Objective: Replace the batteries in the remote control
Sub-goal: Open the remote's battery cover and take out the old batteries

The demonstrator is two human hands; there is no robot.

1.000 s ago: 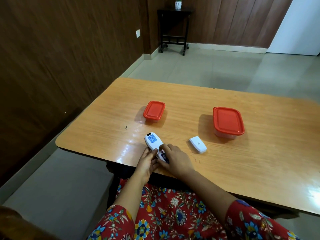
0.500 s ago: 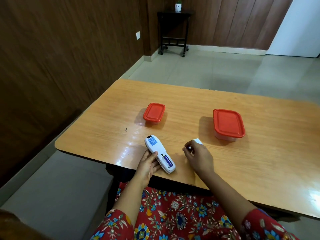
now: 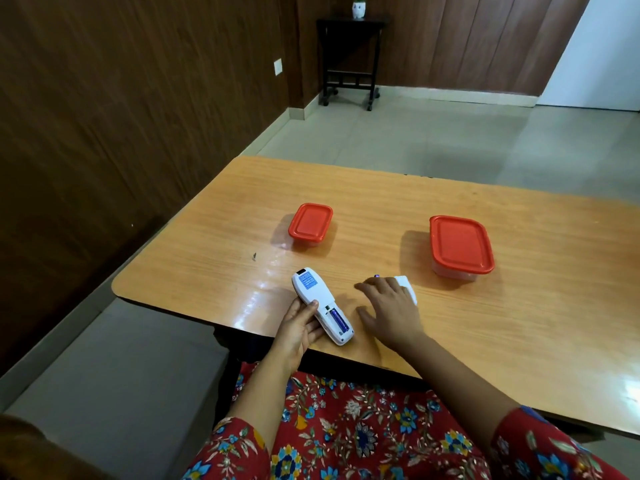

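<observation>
The white remote (image 3: pixel 313 294) lies face down near the table's front edge with its battery compartment open. One purple battery (image 3: pixel 338 320) sits in the right slot and the left slot looks empty. My left hand (image 3: pixel 298 329) grips the remote's left side. My right hand (image 3: pixel 389 310) is low over the table to the right, partly covering the white battery cover (image 3: pixel 407 285). The tip of a second purple battery (image 3: pixel 377 276) peeks out at its fingertips; the rest of that battery is hidden.
A small red-lidded container (image 3: pixel 310 221) stands behind the remote and a larger one (image 3: pixel 460 242) at the right on the wooden table (image 3: pixel 381 202). A dark wall runs along the left. A black side table (image 3: pixel 349 57) stands far back.
My right hand left the remote's compartment with a battery and moved right to the white cover. One slot now shows empty. My left hand stays on the remote.
</observation>
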